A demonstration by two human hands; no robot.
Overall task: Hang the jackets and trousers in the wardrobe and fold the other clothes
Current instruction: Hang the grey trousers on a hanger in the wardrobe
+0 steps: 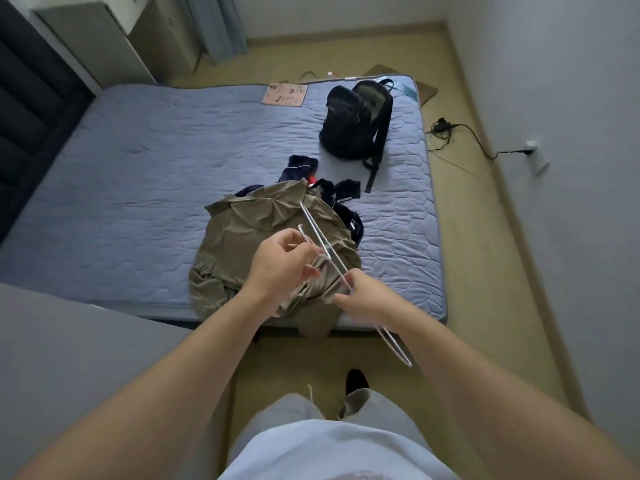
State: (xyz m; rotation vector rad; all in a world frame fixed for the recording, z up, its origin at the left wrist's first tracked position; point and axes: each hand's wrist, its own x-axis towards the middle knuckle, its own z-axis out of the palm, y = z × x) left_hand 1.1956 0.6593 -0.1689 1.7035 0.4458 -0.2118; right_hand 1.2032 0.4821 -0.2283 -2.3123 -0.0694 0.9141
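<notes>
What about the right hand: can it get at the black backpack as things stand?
Probably not yet. The right hand pinches the white wire hangers, shared with the left hand. Nothing blocks the way over the mattress, but the black backpack lies near the far edge, likely needing a lean.

Bed with a clothes heap at its near edge and a bag toward its far right corner.
A garment (242,251) lies at the near edge of the mattress (156,174), right of the middle, spilling over that edge. Other clothes (301,166) lie under and behind it. Further behind, near the far right corner, lies a backpack (353,119). A pad (285,95) lies at the far edge, left of the backpack. Above the garment's near side, the left hand (280,268) and right hand (367,299) hold a hanger (322,237) between them. A charger (442,126) lies on the floor right of the mattress.
</notes>
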